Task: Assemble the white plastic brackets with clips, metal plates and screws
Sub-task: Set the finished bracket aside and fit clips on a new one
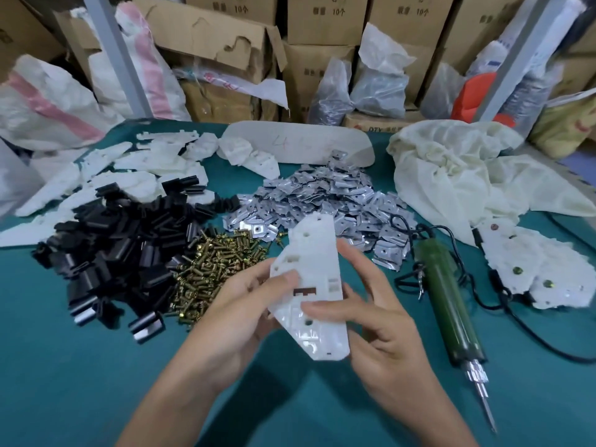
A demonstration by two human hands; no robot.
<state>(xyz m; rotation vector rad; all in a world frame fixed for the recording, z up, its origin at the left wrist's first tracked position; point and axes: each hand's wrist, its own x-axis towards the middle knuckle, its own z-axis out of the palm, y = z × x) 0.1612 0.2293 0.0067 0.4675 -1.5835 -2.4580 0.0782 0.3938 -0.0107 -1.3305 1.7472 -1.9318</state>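
The person holds one white bracket up off the green table, between both hands, in front of the heaps of parts. Its long axis runs almost straight away from them. The near end comes to a blunt point low down by the right palm, and the far end, with one clipped corner, stands up over the edge of the metal plates. The ribbed, cut-out face is turned up toward the person.

The left hand grips the bracket's left edge, with the thumb pressed on the face and the fingers curled behind it. The right hand clamps the lower half, its thumb laid across the face and its fingers wrapped round the right edge from the back (one fingertip shows above the bracket's side).

Under and beyond the left hand lies a heap of brass-coloured screws. Just beside that, further left, is a big pile of black clips. Loose white brackets are strewn behind the clips.

To the right a green electric screwdriver lies flat on the table, its bit pointing toward the person's side and its black cord looping off behind. Past it sits a small stack of brackets with screws in them, near a crumpled cream cloth bag. Cardboard boxes are stacked along the back.
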